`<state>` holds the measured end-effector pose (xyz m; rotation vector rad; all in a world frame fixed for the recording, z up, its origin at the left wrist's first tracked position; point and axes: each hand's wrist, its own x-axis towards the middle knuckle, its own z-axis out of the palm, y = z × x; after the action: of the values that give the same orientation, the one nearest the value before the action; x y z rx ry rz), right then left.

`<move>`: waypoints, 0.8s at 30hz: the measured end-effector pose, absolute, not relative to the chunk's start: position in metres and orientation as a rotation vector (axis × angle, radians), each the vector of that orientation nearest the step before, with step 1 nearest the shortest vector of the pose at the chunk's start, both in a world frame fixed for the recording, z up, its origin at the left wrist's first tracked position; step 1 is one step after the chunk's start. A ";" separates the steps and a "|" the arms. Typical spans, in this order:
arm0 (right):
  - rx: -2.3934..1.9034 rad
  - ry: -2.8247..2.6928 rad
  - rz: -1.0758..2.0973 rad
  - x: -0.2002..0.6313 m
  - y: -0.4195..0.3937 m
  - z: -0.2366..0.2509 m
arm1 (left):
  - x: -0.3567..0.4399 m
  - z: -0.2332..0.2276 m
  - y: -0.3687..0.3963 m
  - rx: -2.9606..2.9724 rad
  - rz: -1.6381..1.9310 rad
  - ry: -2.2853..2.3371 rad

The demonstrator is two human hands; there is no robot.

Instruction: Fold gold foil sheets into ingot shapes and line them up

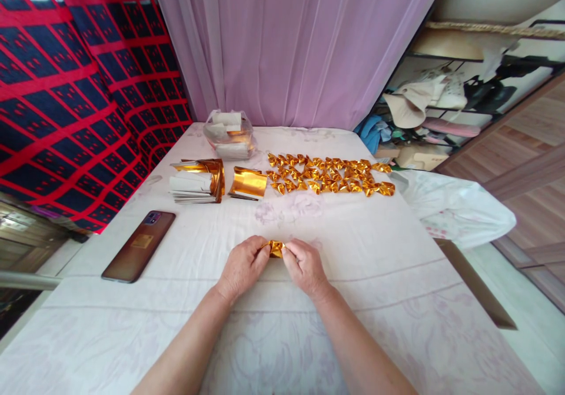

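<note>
While the white-clothed table (375,277) is bearing it all, folding is looking well underway | several dozen finished gold folds (329,174) lying in rows, too many to count | two stacks of gold sheets (200,180) waiting | one phone (139,245) | left hand (241,265) and right hand (304,264) are pinching one gold piece (276,248) shut-fingered at table centre.

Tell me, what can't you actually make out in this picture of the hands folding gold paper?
- Gold paper piece, head view: mostly covered by the fingers of the left hand and right hand, so its folded shape is unclear.
- Clear plastic bag: contents are too small and blurred to identify.
- Phone: screen is dark, nothing readable.
- Shelf clutter: distorted near the edge, items indistinct.
</note>
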<state>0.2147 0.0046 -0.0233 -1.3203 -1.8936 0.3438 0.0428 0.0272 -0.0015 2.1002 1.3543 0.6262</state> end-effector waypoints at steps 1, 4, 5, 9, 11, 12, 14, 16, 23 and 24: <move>-1.318 -1.892 0.347 0.215 0.005 -0.024 | 0.043 -0.002 0.027 2.083 0.642 1.355; -1.284 -1.922 0.348 0.214 0.005 -0.024 | 0.044 -0.003 0.027 2.047 0.658 1.407; -1.277 -1.932 0.346 0.214 0.004 -0.025 | 0.044 -0.004 0.026 2.045 0.655 1.412; -1.308 -1.929 0.341 0.215 0.004 -0.025 | 0.044 -0.005 0.027 2.075 0.652 1.360; -1.310 -1.923 0.346 0.215 0.004 -0.024 | 0.044 -0.006 0.027 2.067 0.662 1.384; -1.304 -1.917 0.356 0.215 0.004 -0.023 | 0.044 -0.006 0.028 2.065 0.661 1.407; -1.303 -1.879 0.390 0.217 0.003 -0.021 | 0.042 -0.006 0.029 2.091 0.636 1.434; -1.320 -1.813 0.421 0.219 0.003 -0.019 | 0.041 -0.006 0.029 2.167 0.587 1.430; -1.225 -1.842 0.431 0.223 0.006 -0.023 | 0.039 -0.004 0.028 2.246 0.504 1.438; -1.231 -1.853 0.427 0.222 0.006 -0.025 | 0.039 -0.004 0.029 2.204 0.532 1.449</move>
<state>0.2224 0.0061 -0.0246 -1.2306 -1.8527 0.4275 0.0385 0.0285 -0.0042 2.2045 1.4491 0.5318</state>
